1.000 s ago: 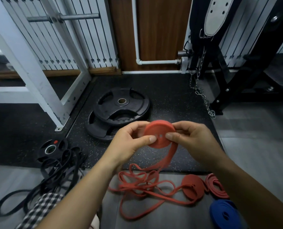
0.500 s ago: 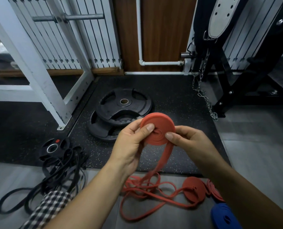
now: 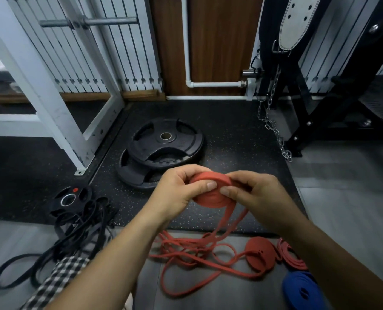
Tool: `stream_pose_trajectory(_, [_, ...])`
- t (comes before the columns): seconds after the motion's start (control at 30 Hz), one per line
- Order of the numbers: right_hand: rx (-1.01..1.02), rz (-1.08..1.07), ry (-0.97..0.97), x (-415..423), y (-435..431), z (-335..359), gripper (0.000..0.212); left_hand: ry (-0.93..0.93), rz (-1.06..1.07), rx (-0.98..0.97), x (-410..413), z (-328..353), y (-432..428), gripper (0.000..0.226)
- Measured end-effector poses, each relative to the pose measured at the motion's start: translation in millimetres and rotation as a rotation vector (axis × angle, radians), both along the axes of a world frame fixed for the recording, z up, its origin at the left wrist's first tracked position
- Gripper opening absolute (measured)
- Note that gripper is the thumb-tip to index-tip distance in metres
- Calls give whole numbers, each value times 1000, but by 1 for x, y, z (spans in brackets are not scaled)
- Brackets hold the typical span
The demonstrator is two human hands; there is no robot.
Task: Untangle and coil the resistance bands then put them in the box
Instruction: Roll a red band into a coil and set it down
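A tangle of black rubber bands (image 3: 74, 224) lies on the floor, not yet sorted. The left hand (image 3: 179, 193) pinches the half-wound disc of flat red rubber band (image 3: 205, 201), held above the floor, thumb on its face; the right hand (image 3: 257, 193) pinches the opposite edge. The step is coiling; next, I judge, wind in the loose red tail (image 3: 225, 222). No box shows and no writing is legible.

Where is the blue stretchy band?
In the head view, the coiled blue rubber resistance band lies on the grey floor at the bottom right, just below the loosely coiled red rubber band.
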State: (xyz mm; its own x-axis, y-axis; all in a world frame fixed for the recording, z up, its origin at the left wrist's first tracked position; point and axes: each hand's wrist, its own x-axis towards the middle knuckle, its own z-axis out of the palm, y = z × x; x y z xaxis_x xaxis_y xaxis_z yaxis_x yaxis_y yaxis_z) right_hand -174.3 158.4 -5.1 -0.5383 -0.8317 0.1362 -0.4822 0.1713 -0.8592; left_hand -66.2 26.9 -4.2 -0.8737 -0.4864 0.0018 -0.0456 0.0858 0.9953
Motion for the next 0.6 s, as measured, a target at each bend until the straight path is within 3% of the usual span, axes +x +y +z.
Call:
stream_pose_trajectory(0.2, [-1,-32,-193,-3,-1,4,17,110,133,231,-1,-2,4,21])
stream_pose_trajectory(0.37, [-151,-17,-544,3,-4,0,14,232,192,555,-6,-2,6,25])
stream_pose_trajectory(0.47, [-184,-41,-534,4,-6,1,14,266,216,661,-7,0,3,22])
stream_pose_trajectory(0.6, [-109,-66,-366,-5,-2,5,15,161,106,477,-2,4,-3,29])
